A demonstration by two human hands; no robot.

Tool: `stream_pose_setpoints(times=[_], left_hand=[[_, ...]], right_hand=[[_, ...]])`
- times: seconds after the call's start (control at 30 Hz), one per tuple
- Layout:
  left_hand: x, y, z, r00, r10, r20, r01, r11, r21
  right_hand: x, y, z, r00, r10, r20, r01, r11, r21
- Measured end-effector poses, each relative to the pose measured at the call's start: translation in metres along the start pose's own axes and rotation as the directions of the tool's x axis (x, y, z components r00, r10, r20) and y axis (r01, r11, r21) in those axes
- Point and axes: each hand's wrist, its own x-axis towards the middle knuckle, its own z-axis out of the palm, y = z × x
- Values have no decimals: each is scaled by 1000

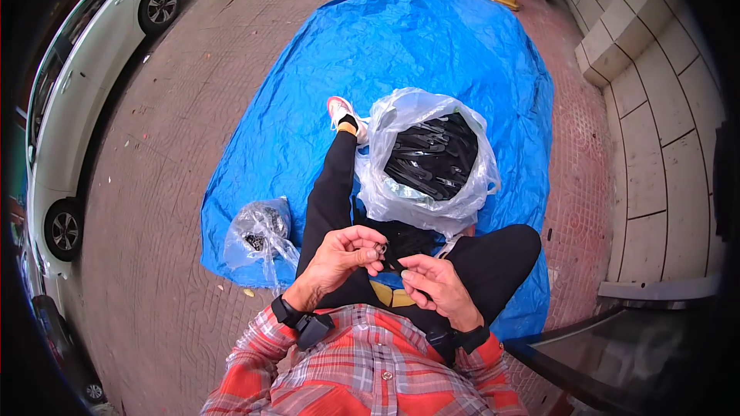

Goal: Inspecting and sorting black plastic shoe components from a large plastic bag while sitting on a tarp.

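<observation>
Between the hands, the left hand's (343, 260) fingers pinch a small metal part (381, 250) and the right hand's (439, 286) a black piece (393, 261), seemingly unfinished, while beyond, a clear bag (420, 214) holds many black strips (435, 152), done or waiting unclear.

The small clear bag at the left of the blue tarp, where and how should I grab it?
Probably by the loose plastic at its near end, from your side: the small clear bag bulges with dark contents farther off, while that slack trails toward you and looks easy to bunch.
</observation>
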Motion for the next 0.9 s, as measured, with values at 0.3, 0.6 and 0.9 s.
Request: stream_pose_setpoints(times=[0.3,0.6,0.9], left_hand=[[-20,1,9,999,-12,32,0,941,338],[-11,-10,31,995,97,-40,-95,994,45],[101,-15,138,999,42,9,-42,904,426]], right_hand=[[6,7,8,998,-1,65,-3,999,54],[-7,7,-6,989,-111,98,121,987,-102],[-31,66,-14,987,-148,-57,125,948,-292]])
